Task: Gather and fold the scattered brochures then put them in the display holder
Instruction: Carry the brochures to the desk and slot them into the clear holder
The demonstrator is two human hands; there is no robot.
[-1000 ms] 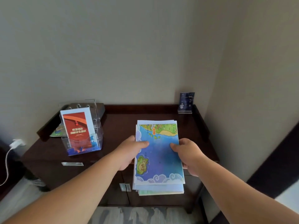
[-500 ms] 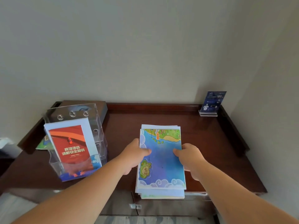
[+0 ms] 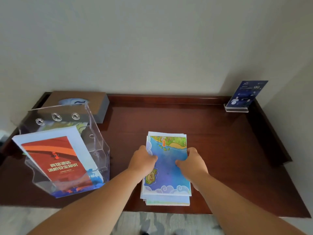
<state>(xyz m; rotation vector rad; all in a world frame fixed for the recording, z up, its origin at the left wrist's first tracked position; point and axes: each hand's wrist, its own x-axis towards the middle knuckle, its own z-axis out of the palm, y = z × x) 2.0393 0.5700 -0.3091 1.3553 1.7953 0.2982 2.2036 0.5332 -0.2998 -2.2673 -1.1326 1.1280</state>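
Note:
A stack of blue map brochures lies on the dark wooden table, near its front edge. My left hand grips the stack's left edge with the thumb on top. On the opposite edge, my right hand holds it the same way. A clear acrylic display holder stands at the table's left, and a red-covered brochure leans in its front pocket with white sheets behind it.
A brown tissue box sits behind the holder at the back left. In the back right corner stands a small blue sign in a clear stand. A raised rim runs along the table's back and sides. Patterned carpet shows below the front edge.
The view has moved closer and tipped down over the table. The stack, which overhung the front edge, now lies fully on the table. Both hands keep their grip.

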